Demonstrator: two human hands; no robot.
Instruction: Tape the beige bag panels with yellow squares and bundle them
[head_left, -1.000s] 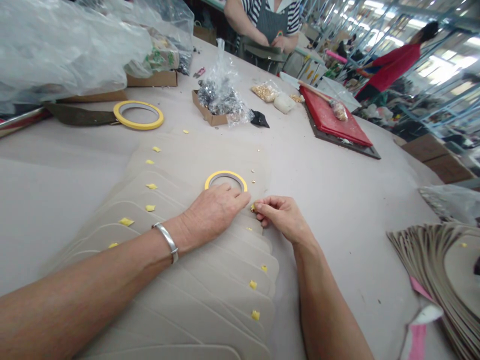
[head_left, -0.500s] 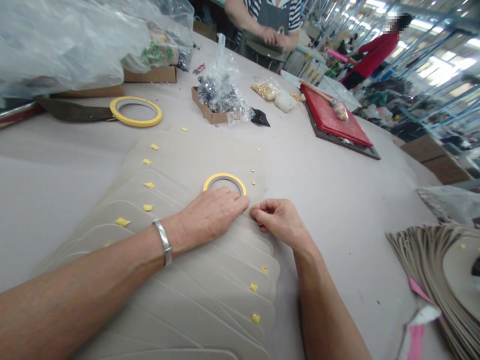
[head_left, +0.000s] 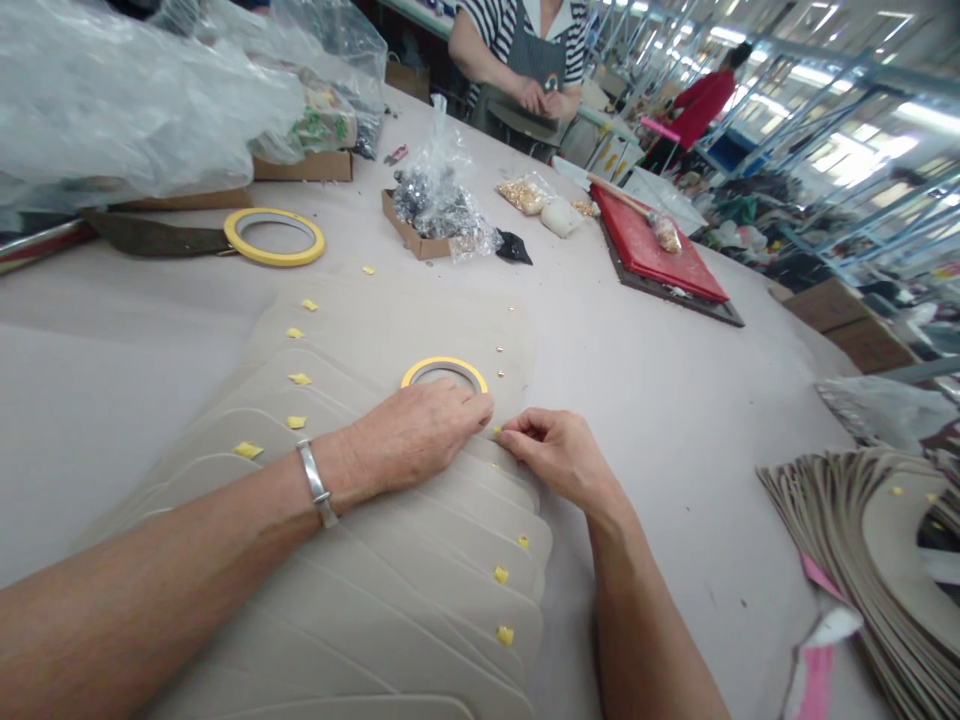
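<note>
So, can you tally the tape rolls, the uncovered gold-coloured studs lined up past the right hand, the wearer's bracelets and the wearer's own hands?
Yellow tape rolls: 2
Gold-coloured studs: 3
Silver bracelet: 1
Wearer's hands, left hand and right hand: 2
Total: 8

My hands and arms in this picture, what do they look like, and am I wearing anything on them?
Your left hand has no glove, and a silver-coloured bangle circles that wrist, with a narrow fastening-like detail. Your right hand is gloveless too, with no bracelet visible. The left forearm and right forearm show no sleeves.
</note>
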